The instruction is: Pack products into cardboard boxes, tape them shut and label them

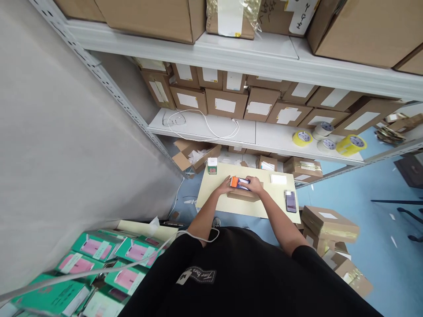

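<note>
My left hand [225,185] and my right hand [253,184] grip opposite ends of a small orange, white and dark blue box [235,182]. They hold it just over a brown cardboard box [244,195] on the pale yellow table [216,207]; whether the two boxes touch I cannot tell. To the left stands a green and white small box [212,166]. Right of my hands lie a white stack of paper or labels [278,179] and a phone [291,202], its screen partly blurred.
Behind the table rises a metal shelf [271,132] with cardboard boxes, a white cable [211,132] and tape rolls [302,138]. Green boxes [76,268] are piled at lower left; stacked cartons [330,222] stand on the right. An open carton [194,154] sits beyond the table's left corner.
</note>
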Demonstrator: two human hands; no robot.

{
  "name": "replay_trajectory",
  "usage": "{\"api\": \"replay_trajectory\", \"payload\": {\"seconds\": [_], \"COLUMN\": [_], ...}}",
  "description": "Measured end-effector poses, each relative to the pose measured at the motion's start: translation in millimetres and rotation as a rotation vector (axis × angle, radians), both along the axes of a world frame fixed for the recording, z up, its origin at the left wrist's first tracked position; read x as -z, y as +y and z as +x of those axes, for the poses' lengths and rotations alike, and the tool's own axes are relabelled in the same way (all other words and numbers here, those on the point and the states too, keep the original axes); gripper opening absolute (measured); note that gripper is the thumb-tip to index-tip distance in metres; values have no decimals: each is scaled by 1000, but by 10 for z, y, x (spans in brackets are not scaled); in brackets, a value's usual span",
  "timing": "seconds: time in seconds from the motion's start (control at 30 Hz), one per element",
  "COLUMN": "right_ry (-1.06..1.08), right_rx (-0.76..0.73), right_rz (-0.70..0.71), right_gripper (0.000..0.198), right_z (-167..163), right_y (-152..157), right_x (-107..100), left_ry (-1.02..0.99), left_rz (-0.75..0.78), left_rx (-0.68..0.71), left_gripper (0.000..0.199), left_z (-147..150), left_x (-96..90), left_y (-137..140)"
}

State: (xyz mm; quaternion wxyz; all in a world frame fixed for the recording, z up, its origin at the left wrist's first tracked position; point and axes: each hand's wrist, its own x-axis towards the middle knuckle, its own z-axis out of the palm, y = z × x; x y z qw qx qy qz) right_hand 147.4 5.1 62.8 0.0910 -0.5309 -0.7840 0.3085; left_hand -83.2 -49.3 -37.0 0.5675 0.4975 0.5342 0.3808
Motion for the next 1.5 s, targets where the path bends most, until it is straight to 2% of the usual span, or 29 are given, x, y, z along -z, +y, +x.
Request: {"api": "replay_trajectory", "payload": {"seconds": [0.07, 0.23, 0.4, 0.67, 0.77, 0.87, 0.97, 1.07, 1.17, 1.23, 1.33, 1.37, 1.4, 1.5], "right_ry": [-48, -223, -300, -414, -440, -457, -476, -482, -479, -476, -482, -517, -517, -493], "right_rx": [8, 61, 63, 98, 212, 338, 368, 375, 367, 358, 340, 348, 345, 351], "right_rz": [1, -7, -20, -1, 40, 109, 103, 82, 46, 16, -79, -179, -226, -251], "right_gripper": [57, 58, 58, 56, 54, 50, 44, 37, 40, 40, 46, 47, 44, 28], "right_z": [20, 95, 283, 1254, 1650, 2016, 2297, 2440, 2411, 2267, 1840, 1660, 1481, 1080], "right_y": [-7, -54, -27, 150, 112, 46, 25, 61, 108, 124, 101, 80, 52, -61], "right_x": [-30, -102, -192, -320, -322, -327, -348, -340, -247, -130, 105, 189, 272, 485], "left_ry": [68, 138, 229, 172, 135, 181, 228, 277, 389, 478, 551, 551, 542, 515], "left_rz": [42, 54, 21, -86, -137, -111, -82, -73, -60, -48, -51, -60, -71, -96], "left_rx": [95, 101, 77, 17, -4, 24, 49, 66, 67, 64, 77, 86, 93, 99], "left_gripper": [101, 103, 97, 101, 100, 100, 99, 99, 98, 97, 94, 93, 92, 94], "left_z": [-33, -60, -50, 18, 19, 15, 15, 18, 26, 43, 85, 101, 115, 143], "left_x": [-53, -127, -176, -310, -337, -331, -319, -346, -416, -469, -524, -531, -534, -519], "left_y": [54, 43, 21, 32, 36, 50, 72, 90, 104, 117, 143, 151, 157, 161]}}
